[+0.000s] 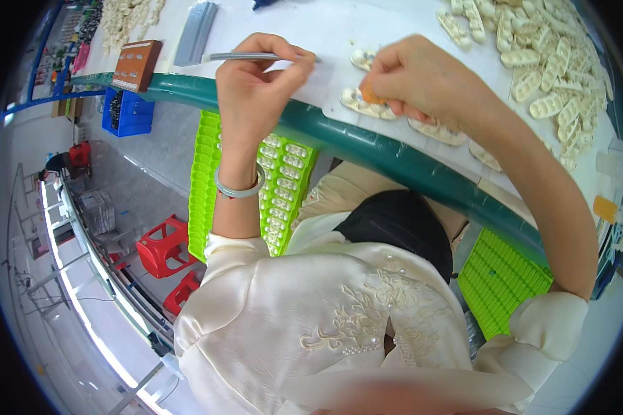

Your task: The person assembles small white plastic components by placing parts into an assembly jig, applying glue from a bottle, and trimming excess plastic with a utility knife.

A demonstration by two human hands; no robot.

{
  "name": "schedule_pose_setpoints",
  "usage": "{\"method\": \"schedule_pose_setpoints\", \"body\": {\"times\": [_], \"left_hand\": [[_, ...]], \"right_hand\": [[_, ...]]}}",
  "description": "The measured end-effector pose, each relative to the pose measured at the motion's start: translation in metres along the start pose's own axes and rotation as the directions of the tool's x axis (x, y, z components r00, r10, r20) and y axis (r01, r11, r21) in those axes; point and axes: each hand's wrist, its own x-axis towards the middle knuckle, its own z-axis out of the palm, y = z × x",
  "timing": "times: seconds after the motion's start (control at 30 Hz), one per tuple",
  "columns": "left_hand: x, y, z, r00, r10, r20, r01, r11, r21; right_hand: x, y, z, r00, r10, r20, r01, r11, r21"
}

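My left hand (pixel 257 86) is closed around slim grey metal tweezers (pixel 237 56) above the white tabletop (pixel 318 31). The tips reach just past my fingers toward the right. My right hand (pixel 419 77) pinches a small orange piece (pixel 372 93), possibly a sponge; my fingers hide much of it. It is at a cream-coloured plastic part (pixel 353 102) with rounded hollows; whether they touch I cannot tell. Another cream part (pixel 360 59) lies just beyond, and a further one (pixel 437 131) sits partly under my right wrist, in a row along the table's near edge.
Many cream parts (pixel 557 76) are heaped at the right. A brown block (pixel 136 66) and a grey grooved bar (pixel 195 33) lie to the left. Below the green table edge (pixel 367 142) are green trays (pixel 284 180), a blue bin (pixel 127 114) and red stools (pixel 160 245).
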Motion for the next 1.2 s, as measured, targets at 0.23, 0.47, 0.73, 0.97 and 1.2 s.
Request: {"method": "schedule_pose_setpoints", "body": {"times": [0.23,0.47,0.73,0.97,1.2], "left_hand": [[0.063,-0.045,-0.020,0.958,0.279,-0.074,-0.242,0.916,0.321],[0.107,-0.053,-0.018,0.897,0.300,0.326,-0.442,0.575,0.689],[0.047,-0.032,-0.011,0.787,0.552,0.276,-0.601,0.584,0.546],[-0.018,-0.024,0.007,0.741,0.564,0.364,-0.671,0.620,0.405],[-0.016,-0.031,0.008,0.717,0.579,0.388,-0.697,0.599,0.395]], "right_hand": [[0.000,-0.003,0.004,0.996,0.083,0.012,-0.083,0.997,-0.005],[0.005,-0.011,0.000,0.993,0.116,0.026,-0.115,0.992,-0.046],[0.005,-0.006,-0.004,0.992,0.122,0.017,-0.122,0.992,-0.023],[0.002,-0.006,-0.002,0.995,0.094,0.035,-0.094,0.995,-0.020],[0.001,0.001,-0.002,0.998,0.014,0.054,-0.015,1.000,0.016]]}}
